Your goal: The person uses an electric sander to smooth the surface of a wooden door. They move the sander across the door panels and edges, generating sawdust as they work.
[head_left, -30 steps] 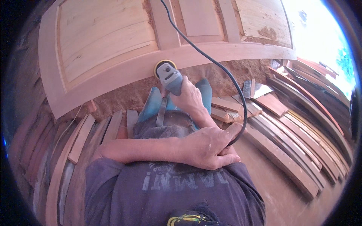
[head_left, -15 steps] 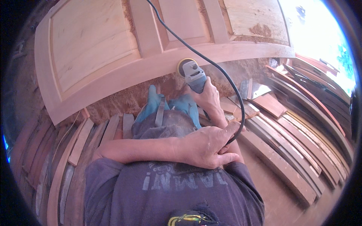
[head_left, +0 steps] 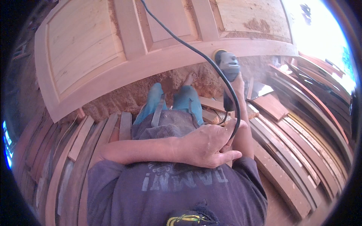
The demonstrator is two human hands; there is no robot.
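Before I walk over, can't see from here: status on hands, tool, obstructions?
Left hand holding black power cable. Right hand gripping grey power tool, round yellow-edged disc at near edge of pale wooden panelled door. Cable crosses view close beside tool.

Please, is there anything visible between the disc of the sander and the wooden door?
Nothing visible: the sander in the right hand has its yellow-rimmed disc at the near edge of the wooden door. The black cord in the left hand passes close beside the sander in view; I cannot tell whether they touch.
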